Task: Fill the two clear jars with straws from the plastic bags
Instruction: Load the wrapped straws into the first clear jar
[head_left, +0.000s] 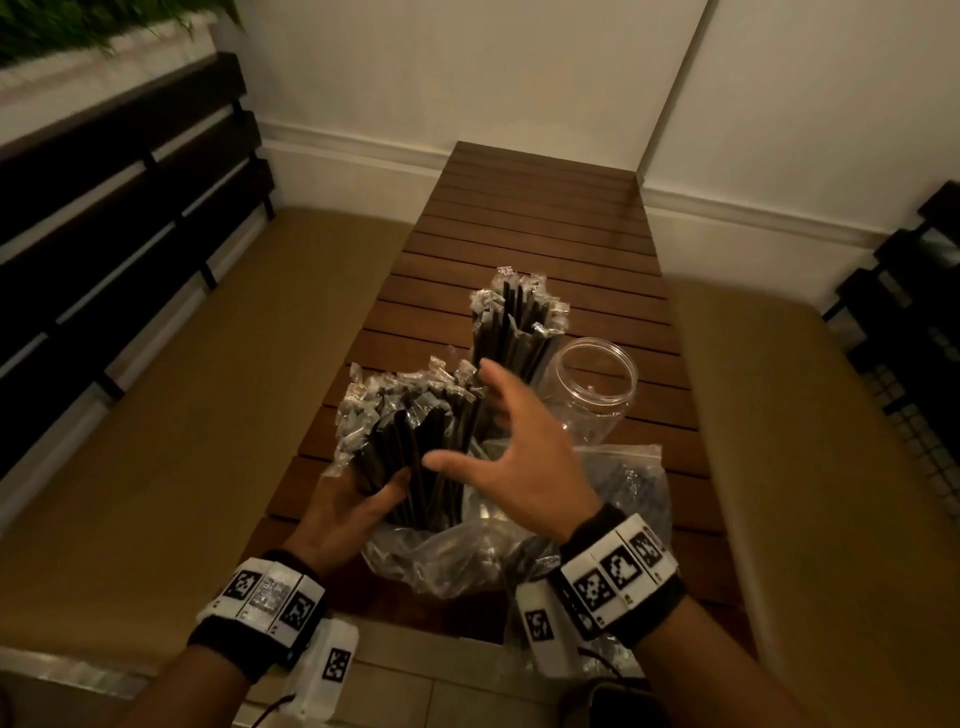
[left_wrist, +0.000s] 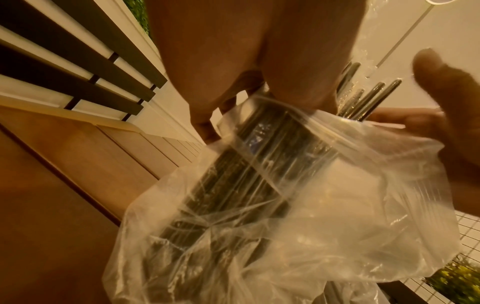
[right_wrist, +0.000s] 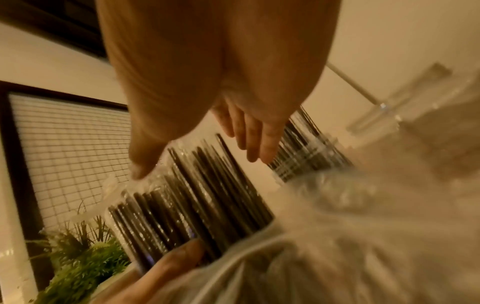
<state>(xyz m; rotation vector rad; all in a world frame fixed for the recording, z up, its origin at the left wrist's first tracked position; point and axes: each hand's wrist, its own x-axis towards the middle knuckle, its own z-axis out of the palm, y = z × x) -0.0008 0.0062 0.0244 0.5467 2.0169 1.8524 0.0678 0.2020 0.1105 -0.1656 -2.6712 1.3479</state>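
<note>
So closest to the camera, the left hand (head_left: 343, 512) is gripping a fat bundle of wrapped black straws (head_left: 410, 441), fingers and thumb curling round its lower part. The bottom ends of that bundle are still sitting down inside a crumpled clear plastic bag (head_left: 441, 561) that's lying on the near end of the slatted wooden table (head_left: 545, 218); the left wrist view is showing the bag's mouth bunching up round the straws right under the fingers.

The right hand (head_left: 524, 452) is hovering just to the right of the bundle, fingers spreading wide apart and not gripping anything, thumb tip right by the straws. Can't say if it's actually touching them.

A second plastic bag (head_left: 631, 480) is lying flat under and behind that hand. A bit further back, an empty clear jar (head_left: 597, 387) is standing upright with its mouth open, and just to its left another jar is already holding a bunch of upright straws (head_left: 511, 327), though the right hand is hiding the jar itself.
</note>
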